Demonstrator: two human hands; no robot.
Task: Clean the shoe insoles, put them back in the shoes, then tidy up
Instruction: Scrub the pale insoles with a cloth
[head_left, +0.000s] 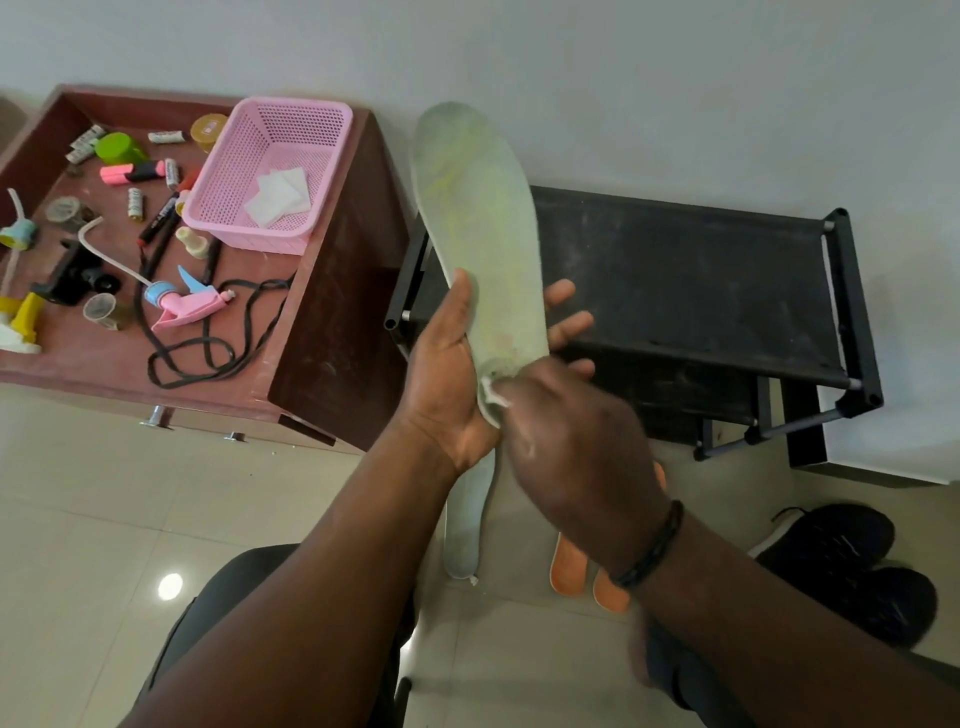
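Both hands (452, 384) hold up pale green, yellow-stained insole (475, 228).

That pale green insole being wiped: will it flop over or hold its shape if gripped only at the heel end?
The insole probably holds its shape: it stands upright, barely bent, above the left hand. It looks thin, so likely light. The right hand presses a white wipe on it, so it may be damp and slippery.

Bare tile floor (104, 519) lower left: open passage. Cabinet top (249, 358) upper left cluttered: pink basket (244, 171), black cord (208, 353). Black rack (675, 280) blocks right.
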